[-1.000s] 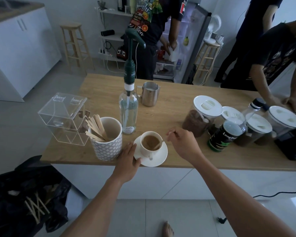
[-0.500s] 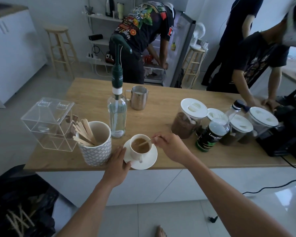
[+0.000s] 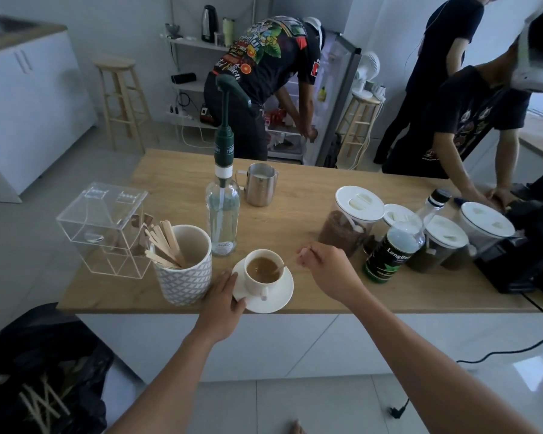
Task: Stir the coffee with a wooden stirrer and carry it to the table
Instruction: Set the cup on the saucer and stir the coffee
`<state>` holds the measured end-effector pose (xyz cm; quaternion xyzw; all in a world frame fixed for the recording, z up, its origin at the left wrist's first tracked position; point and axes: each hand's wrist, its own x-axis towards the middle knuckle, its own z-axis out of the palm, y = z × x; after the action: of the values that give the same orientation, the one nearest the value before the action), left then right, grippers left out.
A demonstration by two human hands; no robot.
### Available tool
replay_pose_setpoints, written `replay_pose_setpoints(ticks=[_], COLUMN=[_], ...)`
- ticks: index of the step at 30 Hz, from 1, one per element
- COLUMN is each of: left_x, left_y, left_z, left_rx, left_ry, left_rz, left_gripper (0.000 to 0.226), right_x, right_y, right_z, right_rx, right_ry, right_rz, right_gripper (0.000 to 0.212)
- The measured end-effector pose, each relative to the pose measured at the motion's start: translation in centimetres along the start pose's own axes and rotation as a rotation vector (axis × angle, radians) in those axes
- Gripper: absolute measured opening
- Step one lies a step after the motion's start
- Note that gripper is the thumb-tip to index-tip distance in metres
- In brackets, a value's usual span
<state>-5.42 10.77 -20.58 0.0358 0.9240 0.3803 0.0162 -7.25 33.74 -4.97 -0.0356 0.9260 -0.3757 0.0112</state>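
Coffee (image 3: 261,268), light brown, fills a white cup (image 3: 261,281) on a white saucer (image 3: 276,300) at the near edge of the wooden counter (image 3: 311,195). Left hand (image 3: 221,303): fingers spread flat against the saucer's left rim, thumb under its near edge, bracing it. Right hand (image 3: 326,270): fingertips pinched on the upper end of a wooden stirrer (image 3: 287,263); the stick slants down leftward and its lower end is in the coffee at the cup's right side. Just left of the saucer, a patterned ceramic holder (image 3: 182,277) with more flat wooden sticks (image 3: 165,242) leaning to its left side. Left of that and slightly behind, a clear acrylic box (image 3: 101,223). Directly behind the cup, a clear bottle with green pump top (image 3: 222,220), upright. Right of the right hand, a dark-labelled bottle (image 3: 389,255) lies tilted against a row of white-lidded canisters (image 3: 355,217) with brown contents. Further back, mid-counter, a steel milk pitcher (image 3: 259,187). At the far right edge, a black machine (image 3: 530,255), partly out of frame. Beyond the counter, one person (image 3: 264,83) bends into an open fridge; two others stand at right.
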Motion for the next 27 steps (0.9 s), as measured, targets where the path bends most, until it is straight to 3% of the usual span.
replay_pose_setpoints(ticks=[3, 8, 17, 27], left_x=[-0.1, -0.1, -0.7, -3.1], left_y=[0.0, 0.0, 0.3, 1.1], left_z=[0.0, -0.1, -0.5, -2.5], left_rx=[-0.001, -0.019, -0.037, -0.023], left_ry=[-0.008, -0.011, -0.006, -0.075], left_rz=[-0.005, -0.008, -0.006, -0.05], left_gripper=[0.063, 0.063, 0.06, 0.06], right_x=[0.0, -1.1, -3.6, -5.3], right_y=[-0.6, -0.1, 0.8, 0.6], right_z=[0.1, 1.1, -0.3, -0.7], right_rx=[0.037, 0.139, 0.482, 0.693], right_ry=[-0.021, -0.2, -0.228, -0.233], right_rz=[-0.026, -0.053, 0.042, 0.136], right_gripper=[0.028, 0.025, 0.025, 0.024])
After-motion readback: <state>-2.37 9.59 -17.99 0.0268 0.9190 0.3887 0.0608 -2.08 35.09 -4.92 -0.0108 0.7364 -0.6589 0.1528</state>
